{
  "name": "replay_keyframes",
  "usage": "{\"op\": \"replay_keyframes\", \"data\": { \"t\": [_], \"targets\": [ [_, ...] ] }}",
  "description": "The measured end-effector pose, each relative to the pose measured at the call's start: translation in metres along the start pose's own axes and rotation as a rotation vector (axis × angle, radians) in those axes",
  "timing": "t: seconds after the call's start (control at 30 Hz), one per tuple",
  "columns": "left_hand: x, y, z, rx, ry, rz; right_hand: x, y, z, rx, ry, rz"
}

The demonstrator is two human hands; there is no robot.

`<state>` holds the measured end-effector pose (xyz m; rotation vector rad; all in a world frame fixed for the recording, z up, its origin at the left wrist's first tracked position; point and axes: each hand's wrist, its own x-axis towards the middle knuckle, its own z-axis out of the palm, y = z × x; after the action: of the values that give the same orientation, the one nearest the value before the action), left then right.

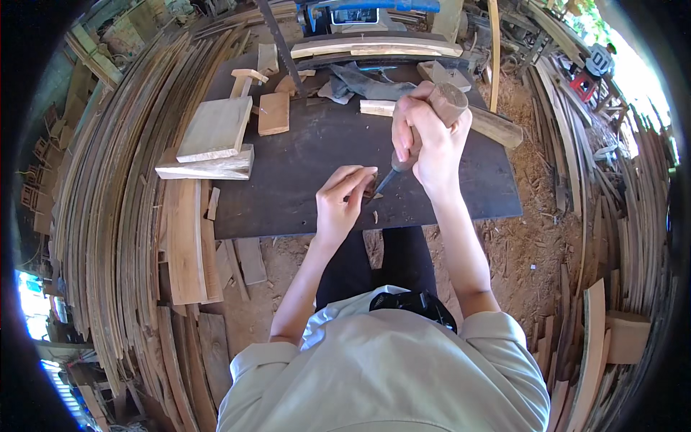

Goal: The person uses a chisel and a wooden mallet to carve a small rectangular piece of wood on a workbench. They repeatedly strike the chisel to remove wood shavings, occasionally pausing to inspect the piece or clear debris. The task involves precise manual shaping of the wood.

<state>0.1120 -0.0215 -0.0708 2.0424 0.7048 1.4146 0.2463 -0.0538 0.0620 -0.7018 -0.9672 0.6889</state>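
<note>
My left hand (pixel 341 200) pinches a small piece of wood (pixel 370 189) against the dark work board (pixel 302 173). My right hand (pixel 430 137) grips a chisel (pixel 394 167) by its wooden handle, together with a round wooden mallet (pixel 450 101) at the top of the fist. The chisel's dark blade slants down to the left and its tip meets the small piece beside my left fingertips.
Flat wooden blocks (pixel 214 129) and a small square block (pixel 273 113) lie on the board's left side, a grey cloth (pixel 363 83) at the back. Long stacked planks (pixel 122 187) curve along the left; more planks (pixel 597 338) and sawdust ground on the right.
</note>
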Motion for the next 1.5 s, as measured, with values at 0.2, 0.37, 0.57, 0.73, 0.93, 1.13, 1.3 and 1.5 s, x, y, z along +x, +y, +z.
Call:
{"op": "replay_keyframes", "data": {
  "t": [0.2, 0.37, 0.57, 0.73, 0.93, 1.13, 1.3, 1.5],
  "targets": [
    [0.023, -0.006, -0.025, -0.224, 0.229, -0.269, -0.006, 0.0, -0.011, 0.066, -0.032, 0.004],
    [0.026, -0.002, -0.033, -0.324, 0.193, -0.293, -0.018, -0.003, -0.019, 0.128, -0.028, -0.048],
    [0.012, -0.004, -0.018, -0.264, 0.182, -0.292, -0.041, -0.003, -0.03, 0.116, -0.171, -0.188],
    [-0.009, 0.005, -0.008, 0.073, 0.098, -0.124, -0.06, -0.009, -0.052, 0.047, -0.359, -0.312],
    [-0.015, 0.004, -0.008, 0.181, 0.149, 0.018, -0.069, -0.009, -0.063, 0.103, -0.258, -0.326],
    [-0.017, 0.004, -0.009, 0.177, 0.15, 0.039, -0.069, -0.027, -0.076, 0.135, -0.163, -0.447],
    [-0.015, 0.0, -0.011, 0.136, 0.168, -0.055, -0.078, -0.047, -0.076, 0.051, -0.145, -0.454],
    [0.009, 0.005, 0.004, -0.02, 0.078, 0.004, -0.079, -0.044, -0.07, 0.065, -0.046, -0.373]
  ]
}}
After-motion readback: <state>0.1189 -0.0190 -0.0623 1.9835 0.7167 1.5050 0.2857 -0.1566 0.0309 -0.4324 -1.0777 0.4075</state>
